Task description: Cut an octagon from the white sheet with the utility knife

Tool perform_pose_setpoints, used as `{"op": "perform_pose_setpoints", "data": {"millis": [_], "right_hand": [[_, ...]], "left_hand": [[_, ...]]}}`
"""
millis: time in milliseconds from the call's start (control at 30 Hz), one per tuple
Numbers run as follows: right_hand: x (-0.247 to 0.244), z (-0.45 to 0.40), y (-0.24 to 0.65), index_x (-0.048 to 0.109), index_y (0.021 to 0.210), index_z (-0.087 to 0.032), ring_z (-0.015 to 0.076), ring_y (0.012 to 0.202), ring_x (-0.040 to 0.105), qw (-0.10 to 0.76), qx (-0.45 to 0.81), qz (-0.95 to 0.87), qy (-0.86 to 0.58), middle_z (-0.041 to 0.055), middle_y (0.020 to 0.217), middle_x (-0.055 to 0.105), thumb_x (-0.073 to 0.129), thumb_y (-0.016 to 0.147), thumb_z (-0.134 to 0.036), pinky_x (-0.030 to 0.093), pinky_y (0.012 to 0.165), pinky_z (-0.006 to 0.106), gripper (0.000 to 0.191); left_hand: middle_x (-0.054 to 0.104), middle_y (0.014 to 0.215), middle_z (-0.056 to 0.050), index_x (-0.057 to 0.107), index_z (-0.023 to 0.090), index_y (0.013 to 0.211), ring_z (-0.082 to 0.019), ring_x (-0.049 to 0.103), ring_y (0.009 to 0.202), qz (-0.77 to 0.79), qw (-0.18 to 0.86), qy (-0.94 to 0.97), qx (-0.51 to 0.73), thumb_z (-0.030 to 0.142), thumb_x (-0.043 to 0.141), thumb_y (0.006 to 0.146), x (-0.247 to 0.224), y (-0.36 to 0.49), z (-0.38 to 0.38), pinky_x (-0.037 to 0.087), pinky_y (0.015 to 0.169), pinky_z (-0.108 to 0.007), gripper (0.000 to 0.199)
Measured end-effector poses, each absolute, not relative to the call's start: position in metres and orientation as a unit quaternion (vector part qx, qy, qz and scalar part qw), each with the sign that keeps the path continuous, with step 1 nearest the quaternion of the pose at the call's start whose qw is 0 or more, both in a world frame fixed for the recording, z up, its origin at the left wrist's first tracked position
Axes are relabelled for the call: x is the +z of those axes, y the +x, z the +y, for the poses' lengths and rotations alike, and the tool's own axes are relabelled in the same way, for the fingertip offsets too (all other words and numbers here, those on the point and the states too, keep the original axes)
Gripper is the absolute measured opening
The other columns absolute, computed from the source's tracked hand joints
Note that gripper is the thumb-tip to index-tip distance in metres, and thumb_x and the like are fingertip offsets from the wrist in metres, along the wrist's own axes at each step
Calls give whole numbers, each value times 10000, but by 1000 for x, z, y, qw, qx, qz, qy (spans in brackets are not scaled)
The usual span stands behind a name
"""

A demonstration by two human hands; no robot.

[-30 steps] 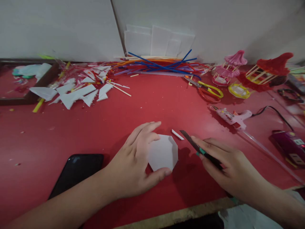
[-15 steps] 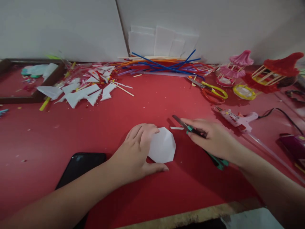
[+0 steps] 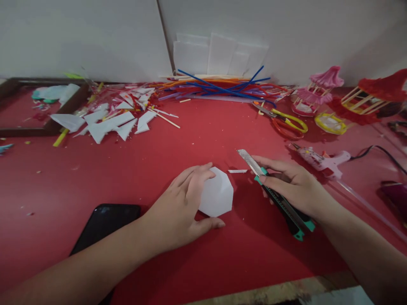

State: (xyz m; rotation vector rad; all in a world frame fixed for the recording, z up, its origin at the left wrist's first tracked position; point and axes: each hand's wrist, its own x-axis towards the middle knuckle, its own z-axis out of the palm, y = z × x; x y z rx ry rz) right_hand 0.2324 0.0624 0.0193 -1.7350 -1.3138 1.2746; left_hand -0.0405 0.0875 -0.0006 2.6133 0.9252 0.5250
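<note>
Two hands work near the red bench's [image 3: 165, 279] front edge: the left hand [image 3: 182, 201], thumb and fingers wide, curves round a many-sided white piece [image 3: 218, 195]; the right hand [image 3: 294, 184] grips a cutter [image 3: 282, 206], just rolled over, blade bright, clear of the piece, so no cut seems under way. Beyond, a white sliver [image 3: 238, 171]; then scissors [image 3: 274, 113] towards the far right corner.

One knife [image 3: 282, 205], one phone [image 3: 106, 223]
</note>
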Motion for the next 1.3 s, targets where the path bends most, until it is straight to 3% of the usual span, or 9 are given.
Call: {"op": "perform_pose_setpoints", "data": {"millis": [133,300,500,600,800,1000,1200,1300], "right_hand": [[22,60,230,593,1372,-318,106,506,544,297,482,-523,-637,-48,617,614,646,807,-318,388,469,220,568],[21,61,231,576,1388,-312,113,495,547,287,494,-516,-638,-50,599,601,634,821,-339,377,456,221,571],[21,63,230,583,1383,-318,113,487,546,285,490,-509,-647,-46,590,594,650,806,-352,368,451,217,581],[20,63,230,576,1390,-322,113,477,544,286,496,-499,-650,-50,567,586,657,801,-362,356,437,208,595],[17,62,233,556,1408,-330,107,455,544,292,508,-478,-655,-39,570,620,662,820,-377,365,418,198,600],[21,63,231,570,1400,-294,106,446,559,311,515,-466,-648,-35,574,625,678,799,-355,399,411,196,614],[22,65,233,573,1396,-300,109,463,571,334,509,-454,-650,-33,591,635,695,806,-355,451,422,200,605],[22,66,235,578,1391,-311,102,463,567,338,509,-440,-658,-30,594,642,700,810,-362,468,431,192,595]], "left_hand": [[439,1450,-281,292,161,1340,-432,449,1327,350,151,908,174,739,762,616,1,-39,86,447,1024,-622,1038],[433,1423,-297,246,140,1366,-479,431,1302,369,114,902,191,802,756,529,1,-40,83,428,1006,-668,1183],[526,1303,-224,283,161,1340,-399,519,1188,369,119,903,184,637,748,731,3,-39,81,468,964,-609,903],[505,1352,-232,283,152,1356,-388,491,1246,359,135,907,176,587,727,783,1,-38,81,443,1009,-597,846],[354,1525,-260,246,136,1443,-389,326,1428,338,171,910,168,682,754,690,1,-41,85,384,1103,-565,1060],[446,1505,-175,507,194,1382,-416,453,1327,322,98,938,88,757,685,696,14,-39,85,430,1038,-603,905],[475,1447,-236,537,94,1358,-388,586,1066,349,46,931,92,852,630,634,17,-38,76,531,889,-562,1052],[527,1374,-250,468,65,1388,-405,572,1115,349,49,926,139,884,580,635,16,-39,76,503,933,-575,1118]]}}
